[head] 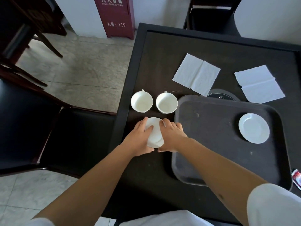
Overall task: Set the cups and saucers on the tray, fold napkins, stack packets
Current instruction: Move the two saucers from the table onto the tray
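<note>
A white saucer lies on the dark table left of the tray, and both hands grip it. My left hand holds its left edge, my right hand its right edge. The saucer looks blurred, and I cannot tell whether it is one saucer or a stack. Two empty white cups stand side by side just beyond it. The dark tray holds one white saucer near its far right. Two white napkins lie unfolded beyond the tray.
A packet with red print shows at the right edge beside the tray. A round dark inset sits in the table behind the tray. Dark chairs stand at the left and far side. A red cabinet stands by the wall.
</note>
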A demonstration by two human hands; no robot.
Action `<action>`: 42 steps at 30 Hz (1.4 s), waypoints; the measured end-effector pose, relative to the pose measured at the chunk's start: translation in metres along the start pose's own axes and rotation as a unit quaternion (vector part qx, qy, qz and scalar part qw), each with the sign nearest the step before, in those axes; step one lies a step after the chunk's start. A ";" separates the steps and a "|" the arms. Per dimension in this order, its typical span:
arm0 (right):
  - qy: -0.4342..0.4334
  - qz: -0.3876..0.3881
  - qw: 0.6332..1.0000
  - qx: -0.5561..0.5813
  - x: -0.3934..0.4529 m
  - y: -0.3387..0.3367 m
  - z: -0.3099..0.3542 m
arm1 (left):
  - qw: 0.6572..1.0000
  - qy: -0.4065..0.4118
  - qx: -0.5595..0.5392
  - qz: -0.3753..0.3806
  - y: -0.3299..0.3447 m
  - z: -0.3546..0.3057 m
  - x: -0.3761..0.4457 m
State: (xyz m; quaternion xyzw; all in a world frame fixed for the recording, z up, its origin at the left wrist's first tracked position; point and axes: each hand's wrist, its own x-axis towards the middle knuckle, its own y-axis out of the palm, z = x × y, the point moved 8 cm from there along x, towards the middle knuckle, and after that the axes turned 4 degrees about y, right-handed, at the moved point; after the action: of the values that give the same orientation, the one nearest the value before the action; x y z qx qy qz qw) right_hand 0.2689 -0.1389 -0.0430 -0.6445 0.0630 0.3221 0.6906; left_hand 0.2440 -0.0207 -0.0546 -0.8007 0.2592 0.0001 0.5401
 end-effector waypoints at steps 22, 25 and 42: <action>-0.004 -0.020 0.992 0.124 -0.121 0.042 0.005 | 0.998 0.009 0.057 -0.039 0.000 -0.084 -0.094; -0.007 -0.029 0.991 0.129 -0.141 0.044 -0.006 | 0.997 0.018 0.061 -0.035 0.004 -0.105 -0.097; 0.031 -0.036 0.988 0.145 -0.218 0.040 -0.096 | 0.998 0.037 0.047 -0.018 0.029 -0.209 -0.073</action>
State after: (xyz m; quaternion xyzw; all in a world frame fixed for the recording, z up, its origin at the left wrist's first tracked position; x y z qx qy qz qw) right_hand 0.1087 -0.3087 0.0170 -0.5492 0.1070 0.2646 0.7854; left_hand 0.1106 -0.1797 0.0276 -0.7786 0.2645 -0.0508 0.5668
